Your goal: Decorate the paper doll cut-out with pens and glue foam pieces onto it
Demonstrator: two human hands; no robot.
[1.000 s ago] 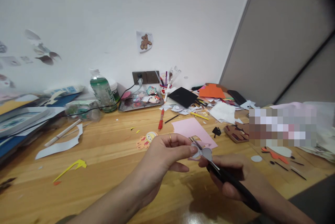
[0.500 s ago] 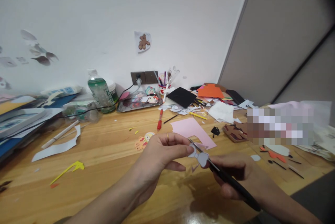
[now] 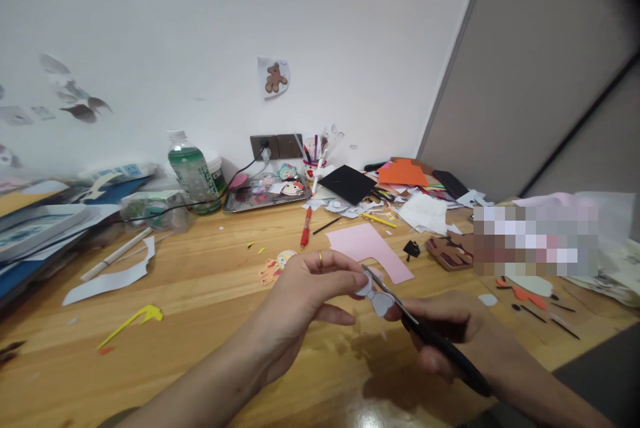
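Between the thumb and fingers of my left hand (image 3: 320, 288) is a small pale bow-shaped paper piece (image 3: 383, 304), held by its left lobe above the wooden table. My right hand (image 3: 450, 331) is closed around black-handled scissors (image 3: 437, 343). Their blades point up and left, lying along the upper right edge of the paper bow. Behind my hands a pink paper sheet (image 3: 357, 241) with a curved cutout lies flat on the table.
A green-labelled bottle (image 3: 193, 171) and a metal tray (image 3: 235, 201) stand by the wall. Paper scraps and a black sheet (image 3: 347, 184) are piled at the back. A red pen (image 3: 306, 227) lies mid-table, a brown box (image 3: 447, 251) to the right.
The loose paper sliver that hung by the bow is no longer attached to it. The bow has tilted slightly, and the scissor blades look closer together. Both hands stay nearly in place.
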